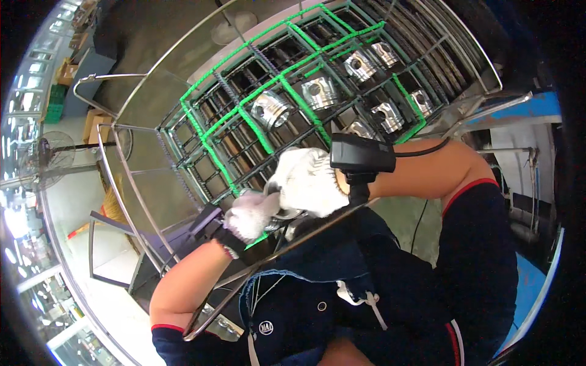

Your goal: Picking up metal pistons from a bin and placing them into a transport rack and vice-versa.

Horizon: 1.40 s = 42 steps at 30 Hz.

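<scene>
White gloves cover both of my hands, which meet at the near side of a rack with green-wrapped bars (pixel 293 88). My left hand (pixel 249 215) has its fingers curled round a shiny metal piston (pixel 288 213), mostly hidden by the gloves. From the right, my right hand (pixel 308 182) closes over the same piston. Beyond my hands, silver pistons stand in the rack's compartments, among them one piston (pixel 270 110) just past my right hand and another piston (pixel 320 93) farther right. A black device (pixel 361 152) is strapped to my right wrist.
Bent metal rails (pixel 137 189) surround the rack, one passing close in front of my body. At the left stand a fan (pixel 54 149), a broom (pixel 113 204) and a green crate (pixel 55 102). A blue surface (pixel 516 113) lies at the right.
</scene>
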{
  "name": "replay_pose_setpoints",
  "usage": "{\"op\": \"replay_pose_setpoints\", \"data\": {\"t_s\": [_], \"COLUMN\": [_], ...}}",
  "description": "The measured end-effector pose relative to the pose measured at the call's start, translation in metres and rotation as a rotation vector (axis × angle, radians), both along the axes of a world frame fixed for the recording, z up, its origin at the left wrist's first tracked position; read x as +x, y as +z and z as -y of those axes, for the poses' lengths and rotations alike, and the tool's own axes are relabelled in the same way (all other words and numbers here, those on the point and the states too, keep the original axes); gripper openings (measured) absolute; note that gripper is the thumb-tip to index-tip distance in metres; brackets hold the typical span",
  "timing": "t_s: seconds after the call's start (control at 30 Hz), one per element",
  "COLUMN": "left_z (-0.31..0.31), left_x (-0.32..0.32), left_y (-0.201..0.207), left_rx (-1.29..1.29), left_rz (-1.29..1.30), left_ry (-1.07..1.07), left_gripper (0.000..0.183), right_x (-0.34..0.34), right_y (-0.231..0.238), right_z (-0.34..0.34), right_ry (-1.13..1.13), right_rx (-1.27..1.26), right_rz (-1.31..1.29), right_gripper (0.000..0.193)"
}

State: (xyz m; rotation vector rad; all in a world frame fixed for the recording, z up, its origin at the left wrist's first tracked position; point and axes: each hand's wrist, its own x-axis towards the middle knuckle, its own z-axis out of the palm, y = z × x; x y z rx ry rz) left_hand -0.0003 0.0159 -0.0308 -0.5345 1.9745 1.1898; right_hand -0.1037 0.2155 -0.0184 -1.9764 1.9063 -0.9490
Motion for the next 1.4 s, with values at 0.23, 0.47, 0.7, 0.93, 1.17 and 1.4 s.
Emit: {"op": "replay_pose_setpoints", "data": {"t_s": [0.23,0.47,0.7,0.93,1.17,1.4], "left_z": [0.008,0.026,0.045,0.109,0.195,0.177], "left_x": [0.003,0.009,-0.034,0.018,0.235,0.531], "left_y": [-0.007,-0.059,0.032,0.159,0.119,-0.045], "left_rx": [-0.022,-0.042,-0.196,-0.257,-0.394,-0.473], "left_rz": [-0.467,-0.397,-0.541,-1.002,-0.897,-0.263], "left_ry": [-0.417,-0.431,-0.319,0.099,0.763,1.103], "left_gripper": [0.044,0.045,0.038,0.029,0.031,0.059], "right_x": [-0.02,-0.04,-0.055,-0.03,0.078,0.278], "right_y": [-0.005,-0.068,-0.01,0.097,0.103,0.033], "right_z": [0.009,0.017,0.013,-0.035,-0.044,0.131], "right_ry": [-0.023,-0.009,-0.124,-0.196,0.403,0.05], "right_rx": [0.891,0.908,0.778,0.318,0.579,0.492], "right_rz": [-0.252,-0.076,-0.125,0.288,0.803,0.217], "right_gripper": [0.023,0.035,0.044,0.044,0.043,0.052]}}
